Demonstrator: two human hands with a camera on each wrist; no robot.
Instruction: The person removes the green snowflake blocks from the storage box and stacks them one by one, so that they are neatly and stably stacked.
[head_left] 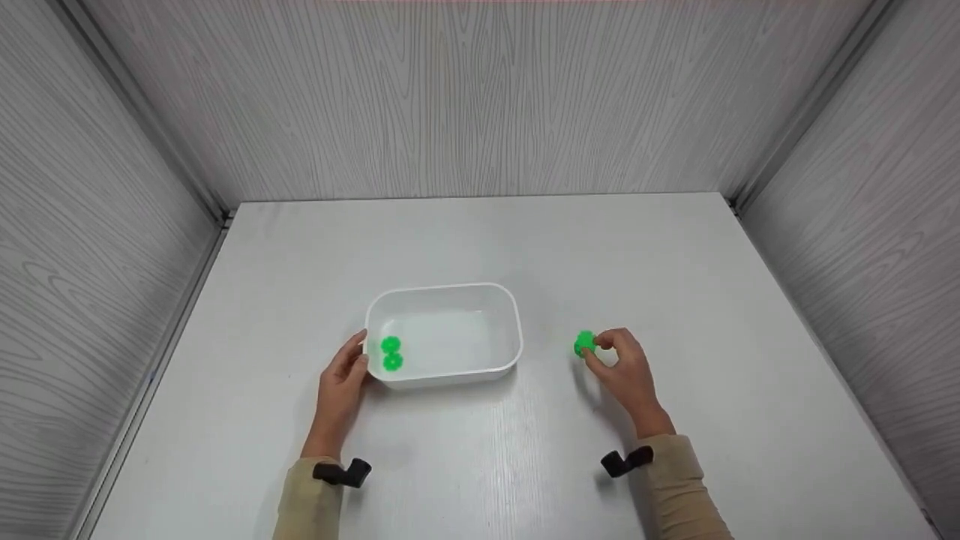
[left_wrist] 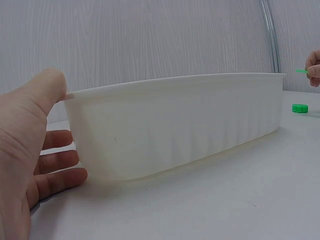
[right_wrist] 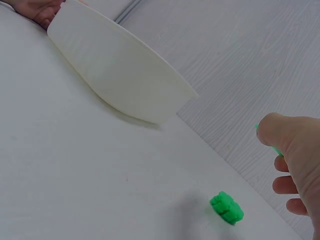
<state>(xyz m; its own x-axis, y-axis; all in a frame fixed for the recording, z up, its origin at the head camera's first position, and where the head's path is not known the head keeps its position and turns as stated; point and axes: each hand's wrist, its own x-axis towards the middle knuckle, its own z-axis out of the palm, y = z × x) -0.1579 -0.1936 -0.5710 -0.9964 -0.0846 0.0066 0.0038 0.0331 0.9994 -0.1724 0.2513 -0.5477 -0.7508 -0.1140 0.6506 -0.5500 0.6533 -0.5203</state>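
Two green flower-shaped pieces (head_left: 391,353) lie in the left end of a white rectangular plastic container (head_left: 444,375). My left hand (head_left: 343,386) touches that end, its thumb at the rim and its other fingers beside the outer wall. To the container's right, my right hand (head_left: 624,375) pinches a thin green flower-shaped piece (left_wrist: 301,71) between thumb and index finger, raised above the table. Below it on the table sits another green flower-shaped piece (right_wrist: 227,207), thicker in side view. The thumb covers most of the held piece in the right wrist view.
The white table (head_left: 480,240) is bounded by grey wood-grain panels at the back (head_left: 480,97) and both sides. Black wrist-worn cameras (head_left: 343,472) sit on both beige sleeves (head_left: 679,480).
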